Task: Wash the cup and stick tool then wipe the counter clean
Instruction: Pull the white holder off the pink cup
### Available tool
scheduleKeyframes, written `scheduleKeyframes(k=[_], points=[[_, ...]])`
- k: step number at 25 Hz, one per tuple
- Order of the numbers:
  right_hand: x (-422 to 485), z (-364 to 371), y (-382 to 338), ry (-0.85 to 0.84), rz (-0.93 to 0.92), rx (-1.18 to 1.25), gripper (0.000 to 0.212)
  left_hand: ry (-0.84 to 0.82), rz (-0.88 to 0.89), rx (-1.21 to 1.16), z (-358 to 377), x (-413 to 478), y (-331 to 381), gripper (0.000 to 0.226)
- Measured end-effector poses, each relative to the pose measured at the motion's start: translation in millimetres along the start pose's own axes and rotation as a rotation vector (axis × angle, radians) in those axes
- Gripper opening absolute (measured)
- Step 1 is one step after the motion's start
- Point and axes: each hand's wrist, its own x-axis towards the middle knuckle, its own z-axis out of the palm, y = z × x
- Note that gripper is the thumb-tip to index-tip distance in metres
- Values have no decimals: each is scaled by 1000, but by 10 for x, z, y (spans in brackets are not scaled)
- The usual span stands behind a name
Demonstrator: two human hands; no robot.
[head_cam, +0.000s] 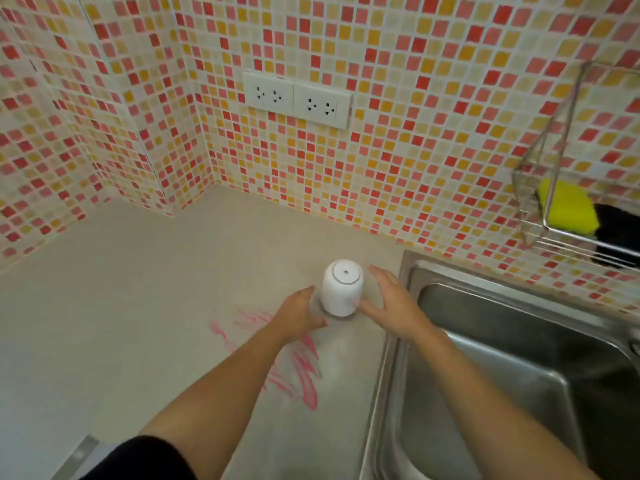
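Note:
A white cup (342, 287) stands upside down on the beige counter (138, 289), just left of the sink. My left hand (298, 315) is at its left side and my right hand (391, 303) at its right side, both with fingers straight and close to the cup's lower part. Whether the fingertips touch the cup I cannot tell. Pink smears (294, 358) streak the counter under and beside my left forearm. No stick tool is in view.
A steel sink (519, 358) fills the right side. A wire rack (554, 202) on the tiled wall holds a yellow sponge (568, 209) and a dark item. Two white sockets (298, 100) sit on the wall above the counter.

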Motion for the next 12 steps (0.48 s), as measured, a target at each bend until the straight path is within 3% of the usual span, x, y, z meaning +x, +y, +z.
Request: scheduleKeyframes(k=[5, 8, 12], points=[[483, 114, -143, -130, -9, -63, 110, -102, 160, 1, -109, 397, -29, 84], [577, 177, -118, -165, 16, -117, 102, -154, 257, -6, -146, 465, -16, 89], [543, 146, 1, -100, 80, 9, 90, -212, 326, -170, -169, 565, 5, 82]])
